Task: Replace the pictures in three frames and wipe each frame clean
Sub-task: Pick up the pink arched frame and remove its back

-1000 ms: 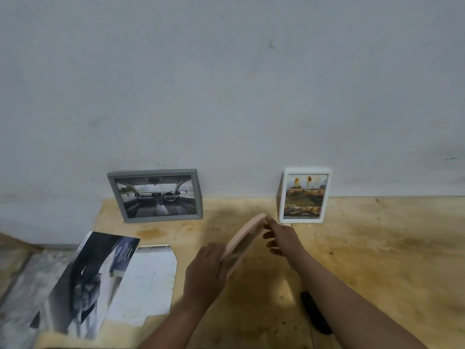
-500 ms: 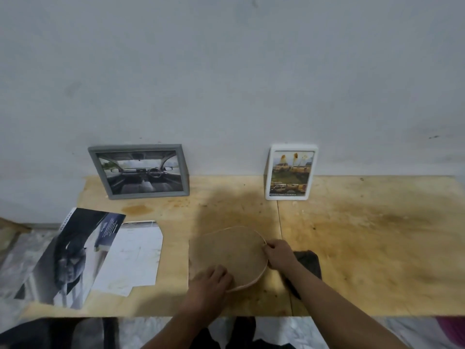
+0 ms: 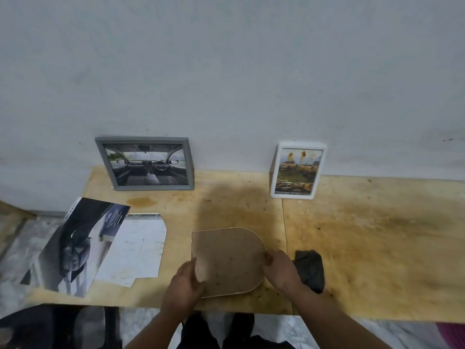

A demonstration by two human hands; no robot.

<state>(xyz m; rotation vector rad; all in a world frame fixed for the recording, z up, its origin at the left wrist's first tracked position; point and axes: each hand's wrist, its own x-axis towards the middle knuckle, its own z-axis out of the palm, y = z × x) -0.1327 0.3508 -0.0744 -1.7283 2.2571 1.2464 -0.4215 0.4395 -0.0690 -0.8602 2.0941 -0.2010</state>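
An arch-shaped frame lies face down near the front edge of the wooden table, brown backing up. My left hand grips its lower left edge and my right hand holds its right edge. A grey frame with a car-interior picture leans against the wall at the back left. A white frame with a picture of yellow trucks stands at the back right. A dark cloth lies just right of my right hand.
A car brochure and a cut sheet of white paper lie at the table's left end, the brochure overhanging the edge. The grey wall rises right behind the table. Stains mark the wood at the right.
The arch-shaped frame went from tilted up in both hands to lying flat, face down on the table. The view pulled back and down, and the dark cloth came into sight.
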